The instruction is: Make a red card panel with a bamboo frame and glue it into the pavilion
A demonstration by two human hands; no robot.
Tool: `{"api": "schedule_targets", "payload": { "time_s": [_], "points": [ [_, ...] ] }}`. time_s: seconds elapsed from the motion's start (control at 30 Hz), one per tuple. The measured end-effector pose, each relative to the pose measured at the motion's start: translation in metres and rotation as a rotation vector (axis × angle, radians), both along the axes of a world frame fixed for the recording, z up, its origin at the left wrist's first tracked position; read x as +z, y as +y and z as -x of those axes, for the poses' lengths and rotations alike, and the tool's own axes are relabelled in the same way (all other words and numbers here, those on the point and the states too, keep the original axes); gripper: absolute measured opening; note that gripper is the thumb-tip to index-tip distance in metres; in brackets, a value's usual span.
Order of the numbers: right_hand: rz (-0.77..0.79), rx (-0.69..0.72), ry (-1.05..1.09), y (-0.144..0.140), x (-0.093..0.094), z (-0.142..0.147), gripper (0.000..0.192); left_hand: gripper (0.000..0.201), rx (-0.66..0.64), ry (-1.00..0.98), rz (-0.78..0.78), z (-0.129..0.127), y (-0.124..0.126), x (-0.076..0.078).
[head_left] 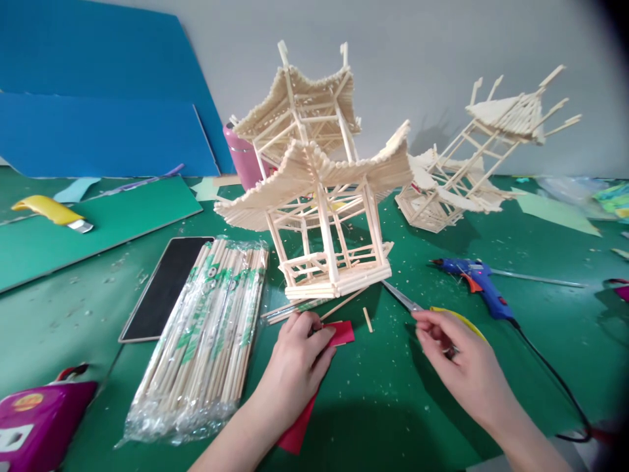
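Scissors with a yellow handle are gripped by the fingers of the right hand, right of lower centre in the frame, with the blade end directed up and left toward the base of a stick-built pavilion model. Whether the blades are parted cannot be determined. A red strip is held at lower centre by the left hand, the fingers closed on it at the green tabletop; one end is exposed beside the fingertips, the other below the hand. The model is seen upright at upper centre, with loose sticks lying near its base. A short stick piece is noted between the hands. At left, a dark flat panel is partly covered by a plastic-wrapped bundle of sticks. A blue glue gun is located at right, below a second, tilted model.
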State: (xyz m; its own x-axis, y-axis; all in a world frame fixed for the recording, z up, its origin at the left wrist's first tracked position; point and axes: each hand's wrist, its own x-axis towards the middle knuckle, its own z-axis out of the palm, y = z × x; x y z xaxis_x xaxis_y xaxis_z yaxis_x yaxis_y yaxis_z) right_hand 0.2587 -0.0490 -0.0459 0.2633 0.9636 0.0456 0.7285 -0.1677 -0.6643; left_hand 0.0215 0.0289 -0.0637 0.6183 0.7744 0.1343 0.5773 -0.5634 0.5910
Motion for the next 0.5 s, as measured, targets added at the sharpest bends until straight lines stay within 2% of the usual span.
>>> {"api": "schedule_targets", "payload": {
  "time_s": [0.17,0.4,0.5],
  "points": [
    [-0.025,-0.102,-0.13,-0.037,-0.007,-0.031,0.024,0.021,-0.012,-0.02,-0.005,0.0,0.0,-0.002],
    [0.06,0.012,-0.226,-0.051,-0.014,-0.044,0.037,0.019,-0.009,-0.037,-0.051,0.0,-0.001,-0.003],
    [0.098,0.035,-0.264,-0.052,-0.016,-0.049,0.042,0.025,0.014,-0.017,-0.061,0.001,-0.002,-0.004]
  ]
}}
